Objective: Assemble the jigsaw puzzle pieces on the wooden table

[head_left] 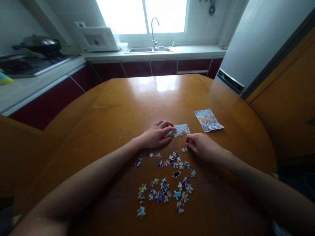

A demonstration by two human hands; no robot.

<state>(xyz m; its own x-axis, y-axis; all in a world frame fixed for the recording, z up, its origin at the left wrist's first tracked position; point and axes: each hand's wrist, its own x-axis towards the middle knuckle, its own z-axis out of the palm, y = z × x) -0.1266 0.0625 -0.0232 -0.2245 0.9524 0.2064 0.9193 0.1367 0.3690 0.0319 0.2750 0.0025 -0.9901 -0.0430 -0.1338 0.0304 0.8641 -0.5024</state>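
Observation:
A joined strip of jigsaw puzzle (181,128) lies flat on the wooden table, its lower edge uneven. My left hand (159,132) rests at its left end, fingers stretched out, the fingertips on the puzzle. Close to the lower right corner of the strip, my right hand (200,144) is curled with its fingers together; whatever they may hold is hidden. One loose puzzle piece (184,149) lies just beside those fingertips. Nearer to me, several loose pieces (175,160) form a cluster, and more pieces (163,190) are scattered below them.
A creased picture sheet (209,120) lies right of the puzzle on the round-ended table (118,108). Beyond the table are a counter with a sink (140,50), a microwave (97,39) and a pan on the stove (40,44). A fridge (256,39) stands at the right.

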